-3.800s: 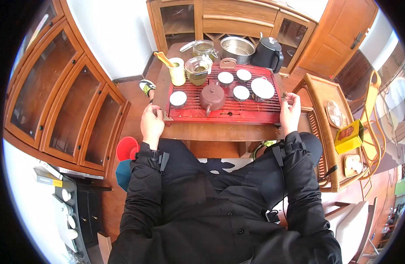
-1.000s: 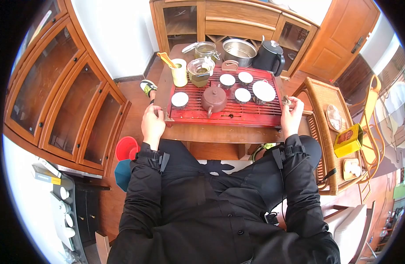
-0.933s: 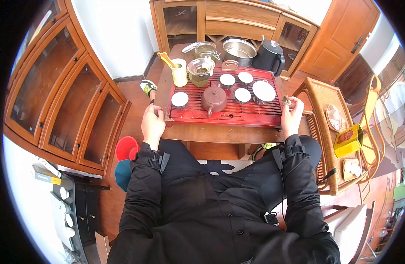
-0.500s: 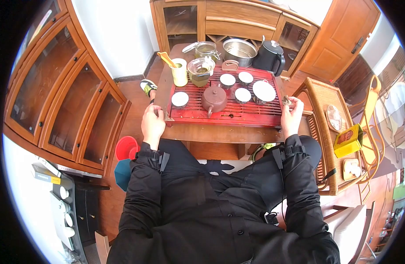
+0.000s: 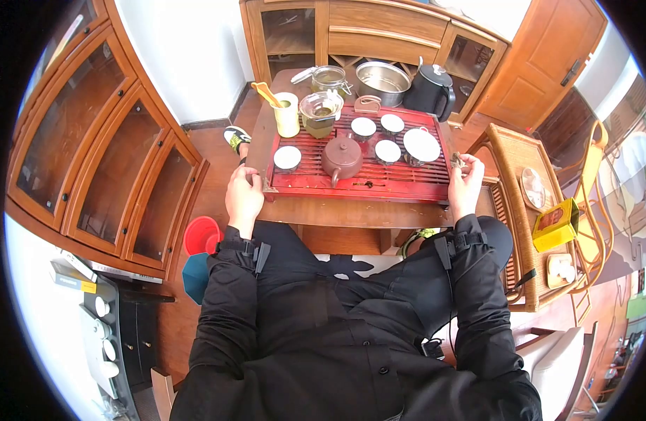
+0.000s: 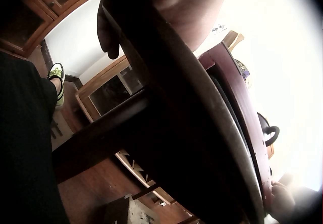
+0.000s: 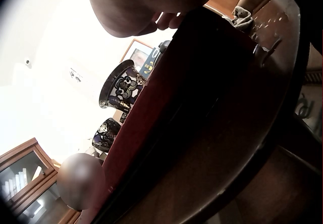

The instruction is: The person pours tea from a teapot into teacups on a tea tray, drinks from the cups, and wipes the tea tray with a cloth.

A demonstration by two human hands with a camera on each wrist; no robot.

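My left hand (image 5: 244,198) rests at the table's near left edge, beside the left corner of the red slatted tea tray (image 5: 407,191). In the left wrist view one finger (image 6: 109,42) hangs past the table edge. My right hand (image 5: 466,184) rests with loosely curled fingers by the tray's right end, close to a crumpled greyish cloth (image 7: 241,19). Neither hand shows anything held. A brown clay teapot (image 5: 341,158) stands on the tray, its spout toward me. Small white-lined cups (image 5: 287,158) and a larger white-lined lidded-style bowl (image 5: 421,145) stand around it.
Behind the tray's left part stand a cream tool holder (image 5: 286,118) and a glass pitcher (image 5: 317,126) with a strainer. Farther back are a glass jar (image 5: 328,78), a steel pot (image 5: 383,81) and a black kettle (image 5: 430,91). A wicker cart (image 5: 511,161) stands right; a red bucket (image 5: 203,236), left.
The head view has shifted slightly since the oldest frame. Both hands stay at the tray's two ends, and the teapot and cups keep their places.
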